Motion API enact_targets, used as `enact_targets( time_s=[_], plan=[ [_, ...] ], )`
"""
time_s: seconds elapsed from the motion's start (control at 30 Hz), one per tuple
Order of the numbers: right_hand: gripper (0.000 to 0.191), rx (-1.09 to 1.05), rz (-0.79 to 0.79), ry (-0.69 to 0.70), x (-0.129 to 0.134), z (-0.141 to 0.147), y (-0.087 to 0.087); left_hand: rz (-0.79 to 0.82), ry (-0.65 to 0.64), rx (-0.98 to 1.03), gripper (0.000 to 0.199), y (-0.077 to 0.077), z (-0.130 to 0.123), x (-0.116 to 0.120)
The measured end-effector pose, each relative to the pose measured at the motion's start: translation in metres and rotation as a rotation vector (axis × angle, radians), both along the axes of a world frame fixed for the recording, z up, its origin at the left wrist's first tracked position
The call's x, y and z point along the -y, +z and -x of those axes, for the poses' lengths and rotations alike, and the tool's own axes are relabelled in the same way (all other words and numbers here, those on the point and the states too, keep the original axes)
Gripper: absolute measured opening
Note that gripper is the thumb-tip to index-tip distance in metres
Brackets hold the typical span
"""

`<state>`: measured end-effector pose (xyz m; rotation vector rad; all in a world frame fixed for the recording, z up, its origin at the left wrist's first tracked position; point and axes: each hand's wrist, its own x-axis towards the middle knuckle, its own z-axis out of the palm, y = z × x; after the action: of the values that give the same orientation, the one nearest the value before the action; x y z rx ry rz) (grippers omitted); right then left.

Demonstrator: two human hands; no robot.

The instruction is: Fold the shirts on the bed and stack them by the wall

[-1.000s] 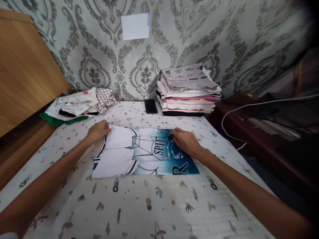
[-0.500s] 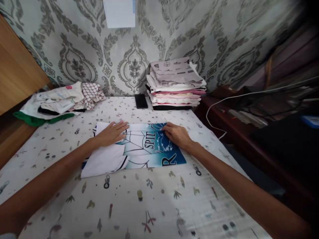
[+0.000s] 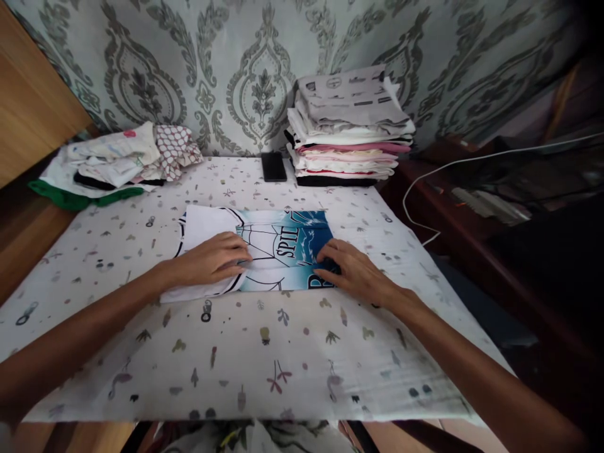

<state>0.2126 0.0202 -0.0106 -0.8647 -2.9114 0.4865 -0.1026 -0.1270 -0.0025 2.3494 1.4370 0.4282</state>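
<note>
A white and teal-blue T-shirt [image 3: 264, 251] lies folded into a flat strip on the patterned cloth, dark lettering showing on its printed part. On its white left portion rests my left hand [image 3: 214, 257], palm down with the fingers stretched out to the right. My right hand [image 3: 352, 267] touches the dark blue right end, thumb and fingers apart and slightly bent over the print. Part of the lettering is hidden under the right fingers.
Folded clothes [image 3: 349, 135] stand in a tall stack at the back right, beside a black phone [image 3: 274, 167]. A loose heap of clothes [image 3: 116, 160] lies at the back left. A white cable [image 3: 453, 165] hangs over the dark furniture on the right.
The view has tilted downward. My left hand has shifted toward the shirt's near side. My right hand has moved from the far right corner toward the near right, its fingers now spread apart.
</note>
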Motion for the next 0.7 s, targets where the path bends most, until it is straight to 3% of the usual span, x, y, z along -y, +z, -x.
enact_targets(
  time_s=[0.13,0.3,0.47,0.57,0.7],
  plan=[
    [0.011,-0.101,-0.069,-0.029,0.003,-0.003,-0.010,-0.211,0.086,-0.108,0.039,-0.020,-0.006,0.005],
    [0.031,-0.261,-0.203,0.032,0.009,-0.006,-0.018,-0.333,0.173,-0.262,0.048,-0.032,0.001,0.006],
    [0.037,-0.242,-0.281,0.087,0.012,0.008,-0.018,-0.149,0.428,-0.333,0.070,-0.037,0.016,0.002],
    [0.048,-0.193,-0.317,0.078,0.006,0.030,-0.022,-0.030,0.459,-0.349,0.076,-0.042,0.021,0.001],
    [0.062,-0.135,-0.372,0.025,-0.010,0.056,-0.043,-0.023,0.478,-0.373,0.078,-0.047,0.020,0.000]
  ],
)
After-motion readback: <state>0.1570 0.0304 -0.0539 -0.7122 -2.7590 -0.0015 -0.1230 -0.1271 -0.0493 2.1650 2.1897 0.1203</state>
